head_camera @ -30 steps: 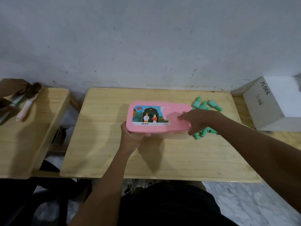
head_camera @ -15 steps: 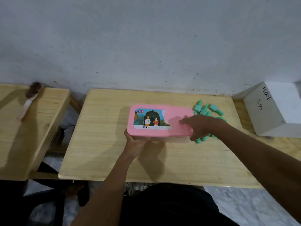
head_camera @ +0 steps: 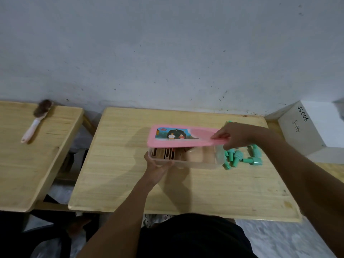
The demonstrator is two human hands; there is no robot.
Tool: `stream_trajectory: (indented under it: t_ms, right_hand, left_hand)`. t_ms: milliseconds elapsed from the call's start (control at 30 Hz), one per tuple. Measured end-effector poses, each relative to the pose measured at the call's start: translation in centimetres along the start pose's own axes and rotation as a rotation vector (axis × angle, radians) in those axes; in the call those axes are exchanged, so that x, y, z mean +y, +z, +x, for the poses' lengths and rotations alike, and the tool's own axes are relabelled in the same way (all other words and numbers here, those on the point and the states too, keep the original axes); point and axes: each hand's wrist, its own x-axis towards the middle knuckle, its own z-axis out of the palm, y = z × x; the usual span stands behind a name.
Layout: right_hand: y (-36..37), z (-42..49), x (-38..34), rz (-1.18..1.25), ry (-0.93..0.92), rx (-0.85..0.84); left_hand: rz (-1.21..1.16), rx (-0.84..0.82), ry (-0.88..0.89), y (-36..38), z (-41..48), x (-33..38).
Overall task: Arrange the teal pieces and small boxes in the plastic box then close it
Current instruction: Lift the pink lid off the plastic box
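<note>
A clear plastic box (head_camera: 195, 164) sits mid-table. Its pink lid (head_camera: 186, 139) with a picture sticker is raised off the box on the near side. My right hand (head_camera: 236, 135) pinches the lid's right end. My left hand (head_camera: 158, 164) holds the box's near left corner. Inside the box I see several small brown boxes (head_camera: 163, 153) at the left; the right part looks bare. Several teal pieces (head_camera: 242, 157) lie in a heap on the table just right of the box, partly under my right hand.
The wooden table (head_camera: 121, 164) stands against a grey wall. A white block (head_camera: 316, 127) marked JS006 sits at the right. A second wooden table (head_camera: 28, 164) to the left carries a brush (head_camera: 37, 118). A gap separates the two tables.
The lid was flat on the box before; my right hand has now lifted it, exposing the inside. My left hand stays at the box's near left corner.
</note>
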Motion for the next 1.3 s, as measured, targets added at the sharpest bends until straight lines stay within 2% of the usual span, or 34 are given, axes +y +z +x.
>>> stream_trajectory:
  t_ms: [100, 200, 300, 367, 467, 533, 633, 700, 767, 833, 900, 1000, 1100, 1300]
  right_hand:
    - [-1.2, -0.5, 0.6, 0.095, -0.020, 0.192]
    - [-1.2, -0.3, 0.0, 0.195, -0.039, 0.518]
    - [-0.6, 0.0, -1.9, 0.319, -0.108, 0.802]
    - [-0.1, 0.3, -3.8, 0.308, -0.174, 0.964]
    - [1.4, 1.1, -7.3, 0.243, -0.377, 1.114]
    - [3.1, 1.9, -9.9, 0.158, -0.513, 1.148]
    - [5.4, 3.8, -13.6, 0.016, -0.634, 1.160]
    - [6.7, 4.8, -15.5, -0.012, -0.687, 1.136]
    - [7.8, 5.8, -16.4, -0.008, -0.739, 1.076]
    - [8.4, 6.7, -16.6, 0.011, -0.739, 0.933]
    - [8.8, 7.1, -16.2, 0.017, -0.636, 0.814]
    - [9.5, 7.1, -15.0, 0.102, -0.425, 0.731]
    - [10.4, 7.3, -13.4, 0.194, -0.239, 0.615]
    - [11.6, 7.4, -11.1, 0.133, -0.161, 0.323]
  left_hand:
    - [0.000, -0.052, -0.056, -0.4, 0.1, -0.1]
    - [0.077, -0.092, -0.121, -1.1, -0.3, 0.6]
    - [0.134, -0.098, -0.113, -2.0, -0.5, 1.5]
    - [0.117, 0.017, -0.061, -2.6, -0.3, 2.7]
    - [0.033, 0.337, -0.009, -3.2, 0.2, 5.7]
    - [-0.085, 0.356, -0.058, -3.7, 0.2, 8.6]
    - [-0.414, 0.099, -0.154, -4.5, 0.2, 11.7]
    - [-0.480, 0.045, -0.148, -4.7, -0.1, 13.0]
    - [-0.479, 0.105, -0.147, -5.3, -0.3, 13.4]
    - [-0.494, 0.145, -0.145, -6.7, -0.2, 13.1]
    - [-0.487, 0.196, -0.115, -8.8, 0.2, 12.5]
    - [-0.433, 0.419, -0.076, -11.6, 0.9, 11.4]
    - [-0.208, 0.576, -0.069, -13.4, 0.8, 10.7]
    - [0.141, 0.581, -0.112, -13.8, -1.0, 7.6]
